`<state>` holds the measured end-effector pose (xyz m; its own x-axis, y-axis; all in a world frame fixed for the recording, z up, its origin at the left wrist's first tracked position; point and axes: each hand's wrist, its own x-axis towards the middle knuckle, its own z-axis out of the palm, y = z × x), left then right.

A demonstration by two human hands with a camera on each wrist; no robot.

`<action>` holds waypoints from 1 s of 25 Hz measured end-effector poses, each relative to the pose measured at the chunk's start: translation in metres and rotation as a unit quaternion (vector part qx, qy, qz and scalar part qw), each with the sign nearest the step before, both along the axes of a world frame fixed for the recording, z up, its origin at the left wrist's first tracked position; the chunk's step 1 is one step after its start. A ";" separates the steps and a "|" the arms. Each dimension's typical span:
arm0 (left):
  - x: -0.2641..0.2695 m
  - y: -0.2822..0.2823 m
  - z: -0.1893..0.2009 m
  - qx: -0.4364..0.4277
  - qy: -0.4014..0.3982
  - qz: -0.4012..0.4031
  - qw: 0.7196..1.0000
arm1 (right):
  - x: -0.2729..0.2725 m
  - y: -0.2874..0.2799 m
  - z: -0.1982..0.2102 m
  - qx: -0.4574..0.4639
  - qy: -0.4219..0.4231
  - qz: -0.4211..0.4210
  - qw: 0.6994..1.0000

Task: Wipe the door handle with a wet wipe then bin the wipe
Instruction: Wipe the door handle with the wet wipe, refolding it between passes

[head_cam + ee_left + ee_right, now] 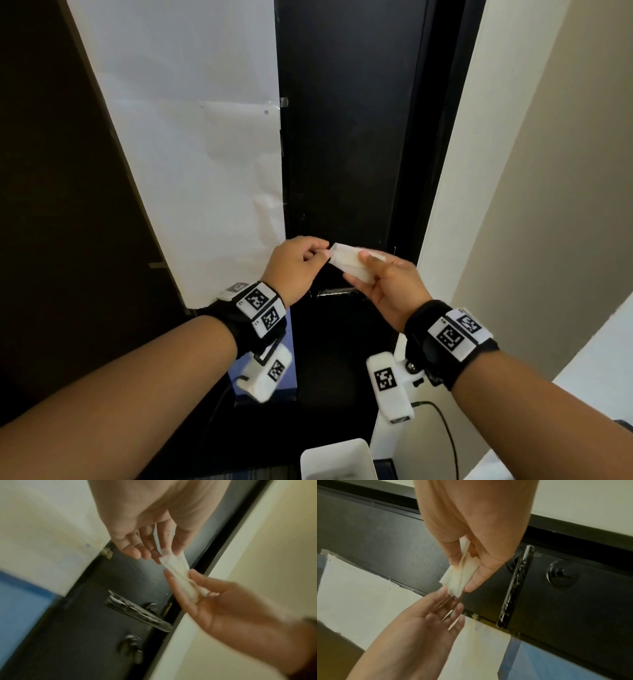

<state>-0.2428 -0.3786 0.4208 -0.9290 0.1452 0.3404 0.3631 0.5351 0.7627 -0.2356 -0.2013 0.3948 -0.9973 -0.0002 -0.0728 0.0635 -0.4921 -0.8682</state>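
A folded white wet wipe (347,263) is held between both hands in front of the black door (342,137). My left hand (323,255) pinches its left corner with thumb and fingertip. My right hand (363,271) grips the other end, thumb on top and fingers beneath. In the left wrist view the wipe (178,572) stretches from the left fingertips (154,555) down to the right hand (214,601). The metal door handle (334,293) lies just below the hands, untouched; it shows fully as the door handle (515,588) in the right wrist view. A white bin (337,459) stands on the floor below.
White paper (191,137) is taped over the door's left part, with a blue sheet (556,662) under it. A round lock knob (562,573) sits beside the handle. The pale door frame and wall (455,205) rise at right. A black cable (448,438) hangs near the bin.
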 end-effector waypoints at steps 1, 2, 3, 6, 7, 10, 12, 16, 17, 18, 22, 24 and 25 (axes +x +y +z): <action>-0.004 -0.006 0.000 -0.101 0.055 -0.010 0.993 | -0.007 0.006 0.005 0.062 0.016 -0.032 0.997; -0.008 -0.013 0.000 -0.193 0.101 -0.031 0.975 | -0.015 0.012 0.009 0.156 0.041 -0.068 0.985; -0.011 -0.019 0.001 -0.265 0.131 -0.054 0.954 | -0.021 0.019 0.013 0.270 0.076 -0.096 0.955; -0.022 -0.029 0.001 -0.380 0.129 -0.092 0.912 | -0.031 0.032 0.016 0.562 0.210 -0.128 0.789; -0.026 -0.031 -0.001 -0.407 0.117 -0.091 0.901 | -0.034 0.036 0.013 0.608 0.255 -0.122 0.742; -0.032 -0.033 -0.007 -0.483 0.114 -0.076 0.865 | -0.041 0.041 -0.006 0.721 0.330 -0.008 0.609; -0.033 -0.032 -0.008 -0.503 0.118 -0.071 0.853 | -0.041 0.046 -0.021 0.781 0.346 0.091 0.512; -0.035 -0.031 -0.009 -0.511 0.119 -0.069 0.848 | -0.030 0.053 -0.022 0.816 0.305 0.151 0.468; -0.035 -0.031 -0.009 -0.514 0.121 -0.068 0.847 | -0.028 0.053 -0.020 0.818 0.298 0.152 0.468; -0.035 -0.031 -0.009 -0.516 0.123 -0.067 0.845 | -0.028 0.051 -0.017 0.820 0.293 0.154 0.468; -0.037 -0.032 -0.008 -0.515 0.124 -0.071 0.845 | -0.029 0.031 -0.008 0.802 0.237 0.163 0.523; -0.039 -0.034 -0.007 -0.516 0.122 -0.079 0.844 | -0.026 0.018 -0.010 0.800 0.210 0.146 0.543; -0.039 -0.035 -0.007 -0.516 0.122 -0.083 0.844 | -0.024 0.012 -0.011 0.797 0.201 0.135 0.554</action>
<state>-0.2823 -0.4138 0.4143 -0.7879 0.6016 0.1318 0.5765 0.7957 -0.1860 -0.2591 -0.1891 0.3833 -0.9126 -0.4076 0.0333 -0.4075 0.8995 -0.1576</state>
